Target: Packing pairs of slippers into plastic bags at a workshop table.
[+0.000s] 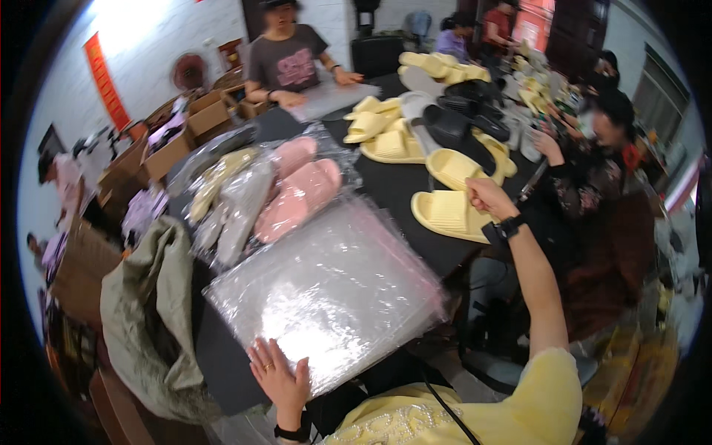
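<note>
My left hand (282, 377) lies flat, fingers spread, on the near corner of a stack of clear plastic bags (326, 278). Over at the right edge of the table, my right hand (491, 200) is closed at the strap of a yellow slipper (443, 213), which points left. A second yellow slipper (454, 169) sits just behind it. Beyond the bag stack lie pink slippers (304, 194) in clear wrapping, beside grey slippers (241, 200) and a pale yellow wrapped one (219, 182).
More yellow slippers (393, 144) and black slippers (445, 124) crowd the dark table (222, 363). An olive cloth (148, 311) drapes over its left edge, near cardboard boxes (208, 115). Across stands a person (289, 63) with hands on plastic sheets; another person (601, 159) works at right.
</note>
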A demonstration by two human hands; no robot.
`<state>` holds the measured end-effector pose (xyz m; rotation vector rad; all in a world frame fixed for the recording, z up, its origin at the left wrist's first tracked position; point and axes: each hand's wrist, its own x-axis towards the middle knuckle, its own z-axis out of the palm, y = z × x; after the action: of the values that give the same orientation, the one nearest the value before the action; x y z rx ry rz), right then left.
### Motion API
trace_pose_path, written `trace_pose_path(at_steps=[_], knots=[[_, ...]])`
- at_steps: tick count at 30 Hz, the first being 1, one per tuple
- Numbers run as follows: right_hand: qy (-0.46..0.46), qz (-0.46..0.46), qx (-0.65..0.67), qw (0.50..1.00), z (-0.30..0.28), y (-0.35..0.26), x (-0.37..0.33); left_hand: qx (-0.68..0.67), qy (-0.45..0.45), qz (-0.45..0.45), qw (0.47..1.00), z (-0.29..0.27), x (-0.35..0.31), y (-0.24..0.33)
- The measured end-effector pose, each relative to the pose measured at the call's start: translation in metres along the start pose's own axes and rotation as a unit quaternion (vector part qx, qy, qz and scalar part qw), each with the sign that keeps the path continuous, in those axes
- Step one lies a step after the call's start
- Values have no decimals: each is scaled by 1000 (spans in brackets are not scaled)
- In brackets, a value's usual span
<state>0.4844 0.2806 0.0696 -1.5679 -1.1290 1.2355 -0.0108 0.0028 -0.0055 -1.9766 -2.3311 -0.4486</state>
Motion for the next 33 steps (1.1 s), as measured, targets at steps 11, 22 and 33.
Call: trace_pose_path(at_steps=[11, 22, 33], knots=[[-150, -225, -352, 896, 201, -94, 47, -36, 16, -13, 999, -4, 3, 1], [-124, -159, -125, 971, 282, -59, 115, -49, 26, -33, 998, -1, -2, -1], [218, -407, 24, 887, 193, -159, 92, -70, 43, -38, 996, -2, 1, 0]])
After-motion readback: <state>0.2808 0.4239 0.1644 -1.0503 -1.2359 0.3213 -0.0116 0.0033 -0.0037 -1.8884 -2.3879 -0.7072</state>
